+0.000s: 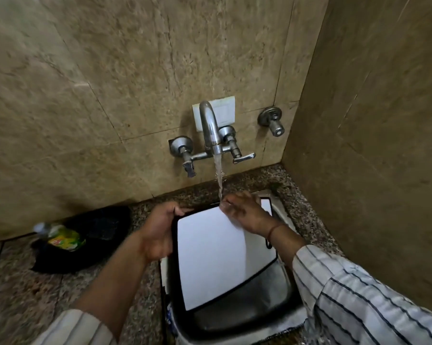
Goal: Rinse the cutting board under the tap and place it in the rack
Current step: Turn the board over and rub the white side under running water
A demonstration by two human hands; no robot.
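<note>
Steel sink | left hand grips cutting board | right hand open flat on it | bottle label unreadable

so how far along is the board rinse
Done: the tap is running and the board is over the sink. In hand: the left hand grips the board's edge while the right hand rubs its top under the stream. Left: finish rinsing and put it in the rack, which isn't in view.

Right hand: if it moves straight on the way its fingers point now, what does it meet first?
Probably the water stream: the right hand points left over the cutting board, fingertips about at it. Depth is unclear.
</note>
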